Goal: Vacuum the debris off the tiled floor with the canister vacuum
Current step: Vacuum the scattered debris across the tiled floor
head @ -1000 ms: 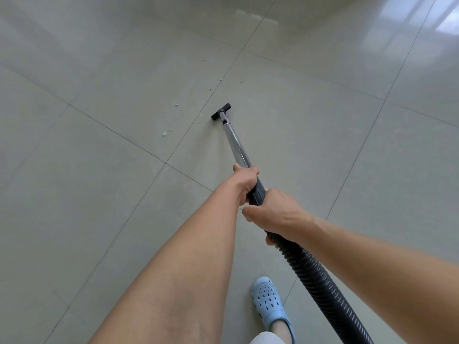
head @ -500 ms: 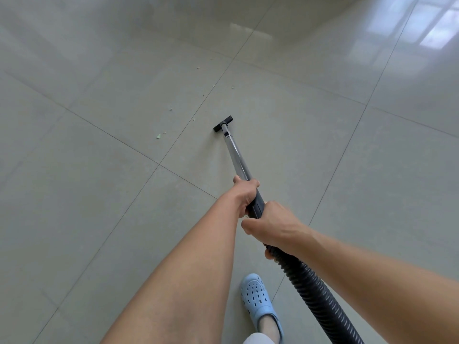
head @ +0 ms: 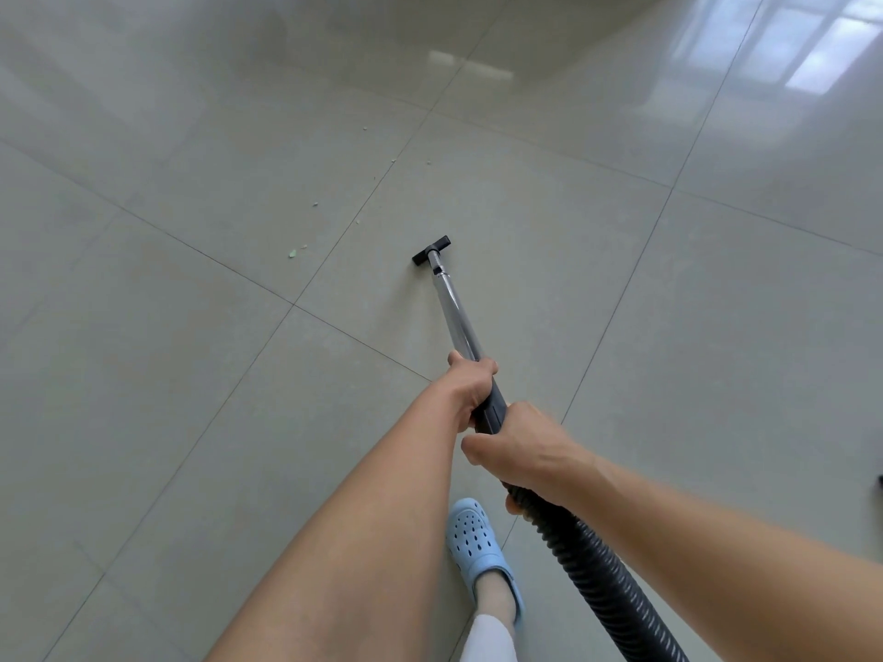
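Observation:
A silver vacuum wand (head: 456, 313) runs from my hands down to a small black nozzle (head: 431, 249) resting on the pale tiled floor (head: 716, 327). My left hand (head: 470, 387) grips the wand where metal meets the dark handle. Just behind it, my right hand (head: 518, 451) grips the handle at the start of the ribbed black hose (head: 602, 580). Small bits of debris lie left of the nozzle: a greenish scrap (head: 293, 253) and several pale crumbs (head: 315, 204) farther away. The canister is out of sight.
My foot in a light blue clog (head: 473, 542) stands on the floor below my hands, beside the hose. A dark object (head: 878, 482) peeks in at the right edge. Glossy tiles with window reflections stretch all around.
The nozzle has been drawn back toward me and to the right, away from the debris. Both hands keep the same hold on the wand. My foot has stepped forward.

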### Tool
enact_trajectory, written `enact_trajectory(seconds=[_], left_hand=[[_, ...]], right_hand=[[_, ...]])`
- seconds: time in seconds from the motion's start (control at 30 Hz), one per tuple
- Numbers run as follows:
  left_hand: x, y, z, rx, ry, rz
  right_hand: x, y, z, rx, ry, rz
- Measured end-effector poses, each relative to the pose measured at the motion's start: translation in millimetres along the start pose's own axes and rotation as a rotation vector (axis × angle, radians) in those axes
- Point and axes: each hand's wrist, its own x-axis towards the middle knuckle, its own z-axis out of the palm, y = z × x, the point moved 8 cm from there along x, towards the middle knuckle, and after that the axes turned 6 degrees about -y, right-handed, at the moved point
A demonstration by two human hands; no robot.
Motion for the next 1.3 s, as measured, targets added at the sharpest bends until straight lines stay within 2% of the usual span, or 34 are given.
enact_trajectory(seconds=[0.27,0.57,0.73,1.0,1.3], left_hand=[[-27,-37,36,0.163,0.021,-0.034],[-58,-58,61,0.335,0.061,0.000],[-73,-86,72,0.240,0.060,-0.035],[-92,-122,97,0.148,0.014,-0.050],[-85,-127,97,0.081,-0.017,-0.023]], right_hand=[[-38,55,26,0.351,-0.129,0.103],[-78,88,43,0.444,-0.237,0.133],[-97,105,58,0.454,-0.273,0.112],[-124,139,72,0.446,-0.241,0.164],[-122,138,70,0.396,-0.213,0.170]])
